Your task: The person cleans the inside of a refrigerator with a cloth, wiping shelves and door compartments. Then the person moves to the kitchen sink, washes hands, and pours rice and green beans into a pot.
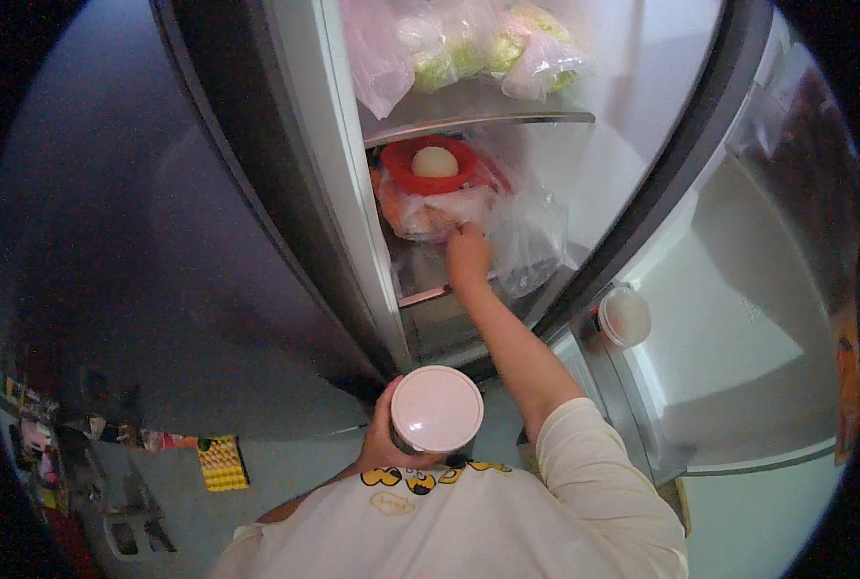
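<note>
Close to my chest, my left hand (382, 434) is wrapped round a round tub with a pale pink lid (437, 408), held upright. My right arm reaches into the open fridge, where my right hand (469, 259) has its fingers closed at the front edge of a clear plastic bag (430, 217) on the lower shelf. Something orange-brown shows through the bag. On top of it rests a red bowl (399, 172) with a round, cream-coloured item (436, 162) in it. More crumpled clear plastic (531, 241) lies to the right of my hand.
Bagged green vegetables (454, 53) sit on the upper glass shelf (488, 124). At right, the open fridge door (739, 338) holds a white-lidded jar (626, 317). A dark closed door (150, 251) stands at left. A yellow bumpy mat (222, 463) lies on the floor.
</note>
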{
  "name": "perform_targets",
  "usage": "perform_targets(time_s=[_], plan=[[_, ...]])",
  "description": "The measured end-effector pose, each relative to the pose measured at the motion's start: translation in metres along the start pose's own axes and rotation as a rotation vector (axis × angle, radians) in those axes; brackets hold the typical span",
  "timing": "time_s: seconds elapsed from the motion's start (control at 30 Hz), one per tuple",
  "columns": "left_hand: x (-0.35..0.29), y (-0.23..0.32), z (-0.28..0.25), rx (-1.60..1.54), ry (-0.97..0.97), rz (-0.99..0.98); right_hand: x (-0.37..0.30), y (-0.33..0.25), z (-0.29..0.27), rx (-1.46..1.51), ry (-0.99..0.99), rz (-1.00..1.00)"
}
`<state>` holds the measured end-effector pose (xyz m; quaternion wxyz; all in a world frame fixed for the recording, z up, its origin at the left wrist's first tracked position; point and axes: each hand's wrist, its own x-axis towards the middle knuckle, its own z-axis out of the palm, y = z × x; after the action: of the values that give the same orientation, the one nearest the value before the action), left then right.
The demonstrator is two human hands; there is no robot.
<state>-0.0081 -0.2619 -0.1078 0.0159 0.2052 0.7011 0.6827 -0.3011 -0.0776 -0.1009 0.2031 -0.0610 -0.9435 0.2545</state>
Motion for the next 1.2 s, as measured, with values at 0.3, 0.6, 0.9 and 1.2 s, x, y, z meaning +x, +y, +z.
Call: perform_targets(time_s=[0.3,0.6,0.9,1.2], plan=[[0.004,-0.005,0.008,-0.072,0.038,0.051,-0.057,0.003,-0.009,0.193,-0.182,-0.904],[0.01,-0.011,0.001,-0.038,0.001,0.068,-0.001,0.116,-0.07,-0.24,0.159,0.057],[0.0,-0.006,-0.001,-0.099,0.031,0.028,0.018,0.072,-0.053,-0.262,-0.113,0.054],[0.021,0.008,0.004,-0.075,-0.016,0.135,-0.047,0.053,-0.07,0.213,-0.245,-0.592]])
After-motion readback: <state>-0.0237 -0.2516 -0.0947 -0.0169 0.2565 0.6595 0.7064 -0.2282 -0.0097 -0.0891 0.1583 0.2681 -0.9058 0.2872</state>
